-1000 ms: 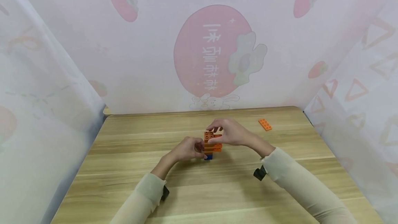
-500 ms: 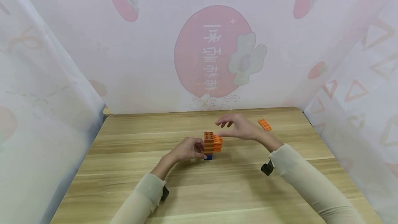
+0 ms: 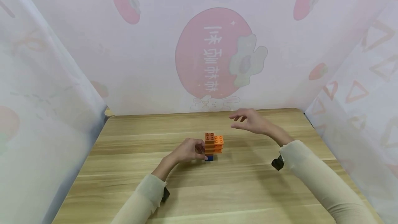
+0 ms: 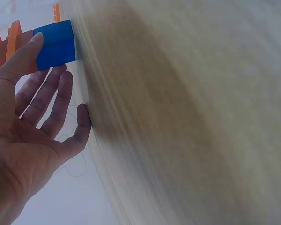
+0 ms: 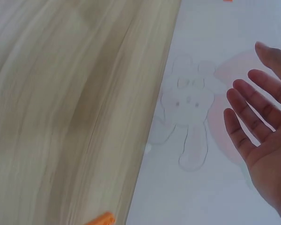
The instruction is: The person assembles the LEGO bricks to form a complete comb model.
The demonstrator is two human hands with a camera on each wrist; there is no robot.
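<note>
A stack of building bricks (image 3: 209,147) stands on the table, with a blue brick (image 4: 55,44) at its base, brown bricks above and bright orange plates (image 3: 219,140) jutting out to the right. My left hand (image 3: 188,149) holds the stack low down from its left side. In the left wrist view the thumb presses the blue brick while the ring and little fingers spread out below. Up and to the right of the stack, my right hand (image 3: 252,121) hovers with relaxed fingers and nothing in it. It hides the loose orange plate (image 5: 102,219) in the head view.
The wooden table (image 3: 242,182) ends at the back against a pale printed curtain (image 3: 149,61). More curtain (image 3: 37,113) hangs along the left and right sides. Each wrist carries a small black camera (image 3: 277,162).
My right hand has let go of the top of the stack and moved right and away, now covering the loose orange plate in the head view. My left hand has stayed on the stack.
</note>
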